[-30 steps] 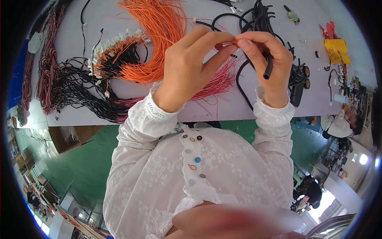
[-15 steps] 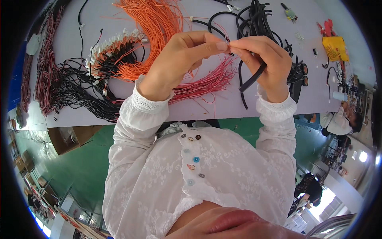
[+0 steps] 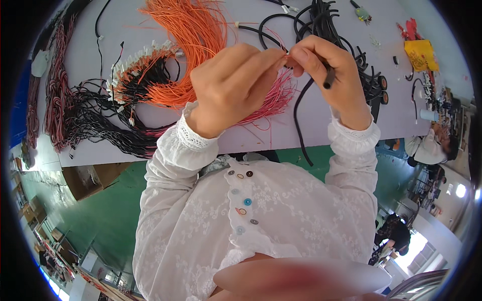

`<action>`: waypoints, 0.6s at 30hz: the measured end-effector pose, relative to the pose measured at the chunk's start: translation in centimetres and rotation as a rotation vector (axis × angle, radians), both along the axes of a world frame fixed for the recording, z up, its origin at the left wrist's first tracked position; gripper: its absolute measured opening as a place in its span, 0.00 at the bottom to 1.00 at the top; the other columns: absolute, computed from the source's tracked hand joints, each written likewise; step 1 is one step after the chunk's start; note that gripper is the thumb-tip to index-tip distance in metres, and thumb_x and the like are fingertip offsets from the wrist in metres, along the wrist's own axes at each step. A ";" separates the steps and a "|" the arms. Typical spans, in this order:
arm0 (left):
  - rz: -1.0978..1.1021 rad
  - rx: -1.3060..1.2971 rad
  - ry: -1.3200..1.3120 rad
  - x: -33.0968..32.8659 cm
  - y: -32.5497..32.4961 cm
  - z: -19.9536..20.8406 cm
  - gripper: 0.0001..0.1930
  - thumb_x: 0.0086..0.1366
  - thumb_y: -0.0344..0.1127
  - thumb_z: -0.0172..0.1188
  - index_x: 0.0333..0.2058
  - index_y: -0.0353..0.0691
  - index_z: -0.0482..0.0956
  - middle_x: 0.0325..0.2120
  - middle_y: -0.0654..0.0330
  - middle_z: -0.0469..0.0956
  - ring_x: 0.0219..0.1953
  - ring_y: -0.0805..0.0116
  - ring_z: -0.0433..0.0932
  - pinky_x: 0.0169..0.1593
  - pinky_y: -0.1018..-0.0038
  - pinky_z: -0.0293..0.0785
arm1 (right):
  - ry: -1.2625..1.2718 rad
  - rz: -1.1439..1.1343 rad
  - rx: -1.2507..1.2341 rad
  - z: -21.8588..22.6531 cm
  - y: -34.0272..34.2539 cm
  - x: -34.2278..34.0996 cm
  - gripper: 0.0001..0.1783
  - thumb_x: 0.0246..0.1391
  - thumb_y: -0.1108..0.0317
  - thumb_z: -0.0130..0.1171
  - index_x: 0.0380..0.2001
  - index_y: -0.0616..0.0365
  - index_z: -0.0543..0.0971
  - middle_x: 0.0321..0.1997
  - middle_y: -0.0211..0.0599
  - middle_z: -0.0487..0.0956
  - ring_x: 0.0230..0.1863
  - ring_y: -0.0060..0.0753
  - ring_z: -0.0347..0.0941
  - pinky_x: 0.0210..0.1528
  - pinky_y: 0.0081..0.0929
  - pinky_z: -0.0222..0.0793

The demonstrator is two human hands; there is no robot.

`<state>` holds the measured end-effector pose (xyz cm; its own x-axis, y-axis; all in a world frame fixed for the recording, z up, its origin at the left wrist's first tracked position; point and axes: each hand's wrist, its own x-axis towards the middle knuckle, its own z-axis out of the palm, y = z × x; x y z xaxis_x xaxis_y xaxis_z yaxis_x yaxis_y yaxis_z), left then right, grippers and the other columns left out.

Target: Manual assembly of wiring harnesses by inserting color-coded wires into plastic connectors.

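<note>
My left hand and my right hand meet above the table with their fingertips pinched together. Thin red wires run in to the pinched tips, where the exact join is hidden by my fingers. In my right palm sits a black tube-like piece, its round end facing me; most of it is covered by my hand. A black cable hangs below my hands and its end drops past the table's front edge. Under my left hand lies a bundle of pinkish-red wires.
Orange wires with white connectors and a black wire bundle spread over the table's left. Thick black cables lie behind my right hand. A yellow packet is far right; a cardboard box stands below left.
My left hand has turned so its back shows more. My right hand has rotated, tipping the black piece's end toward me. The hanging black cable has slid down past the table edge.
</note>
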<state>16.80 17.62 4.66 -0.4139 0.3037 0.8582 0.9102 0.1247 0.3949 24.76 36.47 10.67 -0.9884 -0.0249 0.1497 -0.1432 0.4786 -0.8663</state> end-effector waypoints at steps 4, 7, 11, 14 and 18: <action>-0.410 0.061 -0.971 0.4 -1.1 2.0 0.08 0.61 0.31 0.73 0.38 0.36 0.87 0.27 0.69 0.83 0.25 0.84 0.74 0.26 0.80 0.68 | 0.539 0.118 0.513 -0.9 1.3 -0.4 0.08 0.58 0.75 0.66 0.40 0.64 0.81 0.30 0.28 0.79 0.32 0.21 0.73 0.38 0.21 0.69; -0.570 0.035 -1.412 -0.2 -1.6 2.7 0.08 0.66 0.32 0.70 0.39 0.33 0.87 0.29 0.69 0.83 0.28 0.87 0.73 0.29 0.83 0.68 | 0.539 0.088 0.520 -0.8 1.6 -0.9 0.17 0.50 0.78 0.71 0.45 0.61 0.81 0.31 0.25 0.79 0.31 0.20 0.71 0.36 0.18 0.66; -0.359 0.202 -0.978 0.3 -1.6 1.4 0.07 0.67 0.30 0.69 0.39 0.32 0.86 0.29 0.67 0.81 0.28 0.86 0.73 0.31 0.87 0.67 | 0.128 0.045 0.299 0.7 2.4 -0.4 0.19 0.54 0.74 0.70 0.50 0.58 0.81 0.33 0.25 0.78 0.32 0.20 0.69 0.35 0.17 0.61; -0.319 0.193 -0.889 0.4 -1.4 1.5 0.06 0.67 0.30 0.69 0.39 0.32 0.86 0.28 0.68 0.80 0.28 0.86 0.72 0.31 0.87 0.66 | 0.453 0.124 0.171 -1.5 3.9 -1.6 0.11 0.60 0.68 0.67 0.47 0.50 0.85 0.33 0.24 0.77 0.31 0.21 0.68 0.32 0.18 0.60; -0.326 0.174 -0.977 0.6 -1.7 1.8 0.06 0.67 0.29 0.70 0.38 0.33 0.86 0.28 0.69 0.79 0.28 0.86 0.71 0.31 0.87 0.66 | 0.509 0.052 0.279 -1.7 3.9 -1.7 0.07 0.63 0.66 0.66 0.43 0.51 0.86 0.34 0.24 0.78 0.31 0.20 0.68 0.32 0.18 0.60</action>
